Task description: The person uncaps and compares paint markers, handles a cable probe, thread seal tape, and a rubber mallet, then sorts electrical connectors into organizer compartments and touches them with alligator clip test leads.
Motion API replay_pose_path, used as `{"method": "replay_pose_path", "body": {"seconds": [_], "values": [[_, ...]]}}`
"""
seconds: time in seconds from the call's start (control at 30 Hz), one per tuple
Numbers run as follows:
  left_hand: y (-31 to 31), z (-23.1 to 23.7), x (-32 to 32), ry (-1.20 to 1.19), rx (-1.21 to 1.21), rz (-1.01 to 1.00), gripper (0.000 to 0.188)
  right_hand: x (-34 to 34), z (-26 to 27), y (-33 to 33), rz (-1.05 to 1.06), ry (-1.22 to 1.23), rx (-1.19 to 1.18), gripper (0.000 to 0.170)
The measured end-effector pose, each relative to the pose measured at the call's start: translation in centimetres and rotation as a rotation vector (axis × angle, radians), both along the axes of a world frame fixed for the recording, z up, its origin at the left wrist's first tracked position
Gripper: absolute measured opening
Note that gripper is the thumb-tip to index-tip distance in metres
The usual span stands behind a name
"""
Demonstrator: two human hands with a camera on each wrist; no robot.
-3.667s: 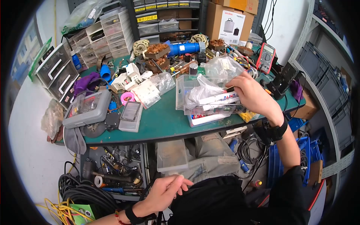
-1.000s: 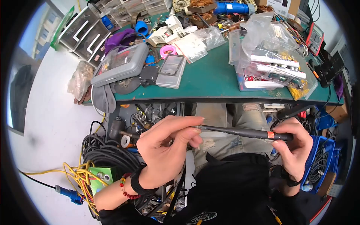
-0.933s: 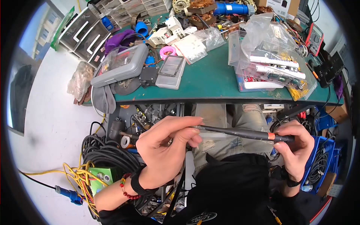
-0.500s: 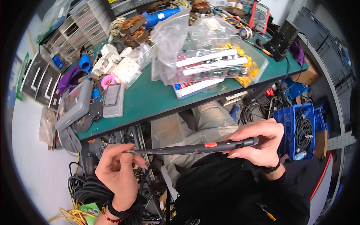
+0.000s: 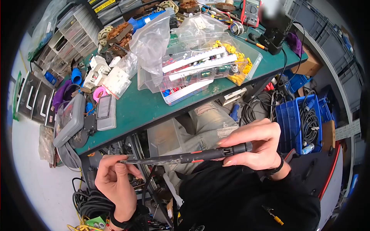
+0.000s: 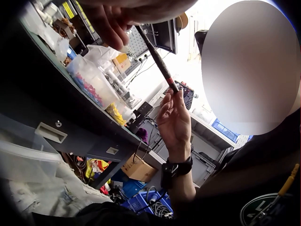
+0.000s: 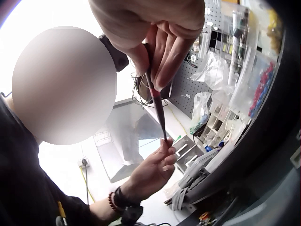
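Note:
Both hands hold a long black tapered rod (image 5: 173, 158) with an orange mark, level over the lap; its exact kind cannot be told. My right hand (image 5: 257, 144) pinches the thick, slotted end between thumb and fingers. The thin, worn tip is pinched by my left hand (image 5: 117, 184), thumb against forefinger. In the left wrist view the rod (image 6: 157, 59) runs from the near left fingers to the right hand (image 6: 175, 123). From the right wrist, the left hand (image 7: 153, 172) shows at the far, thin end.
On the green bench (image 5: 135, 111) stand a clear plastic box (image 5: 148, 85) with white marker pens (image 5: 202, 66), a grey case (image 5: 71, 119) and a multimeter (image 5: 251, 12). A blue crate (image 5: 287, 125) with cables sits at the right; below left lies coiled black cable (image 5: 92, 200).
The right hand left the clear box, and both hands came to hold the rod. Since half a second ago the rod has turned slightly, and the head view has swung right.

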State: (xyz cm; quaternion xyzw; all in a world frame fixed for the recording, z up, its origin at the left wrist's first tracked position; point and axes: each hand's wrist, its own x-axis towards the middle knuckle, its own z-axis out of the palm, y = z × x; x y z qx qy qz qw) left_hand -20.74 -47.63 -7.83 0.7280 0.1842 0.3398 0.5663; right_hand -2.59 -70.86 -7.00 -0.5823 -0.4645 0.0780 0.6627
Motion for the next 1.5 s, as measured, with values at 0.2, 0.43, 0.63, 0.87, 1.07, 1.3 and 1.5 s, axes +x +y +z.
{"method": "replay_pose_path", "body": {"seconds": [0.2, 0.43, 0.63, 0.87, 1.07, 1.3, 1.5], "values": [[-1.0, 0.4, 0.3, 0.102, 0.013, -0.161, 0.033, -0.2, -1.7, 2.0, 0.212, 0.409, 0.508, 0.03], [-0.8, -0.1, 0.3, 0.277, -0.087, -0.24, 0.048, 1.4, 0.8, -0.7, 0.229, 0.924, 0.801, 0.052], [-1.0, -0.3, 0.3, 0.326, -0.064, -0.273, 0.051, 3.6, -0.4, -3.5, 0.304, 1.026, 0.959, 0.045], [-1.0, -0.6, 0.6, 0.326, -0.006, -0.281, 0.053, 4.6, -0.3, -4.9, 0.325, 0.934, 1.048, 0.038], [-1.2, -0.7, 0.6, 0.315, 0.013, -0.283, 0.051, 4.6, -0.2, -5.1, 0.303, 0.933, 1.069, 0.037], [-1.3, -0.6, 0.6, 0.336, -0.018, -0.283, 0.056, 4.6, -0.1, -5.2, 0.316, 0.904, 1.059, 0.036], [-1.2, -0.8, 0.5, 0.32, -0.082, -0.332, 0.033, 4.3, -0.1, -4.7, 0.332, 0.995, 1.092, 0.036]]}}
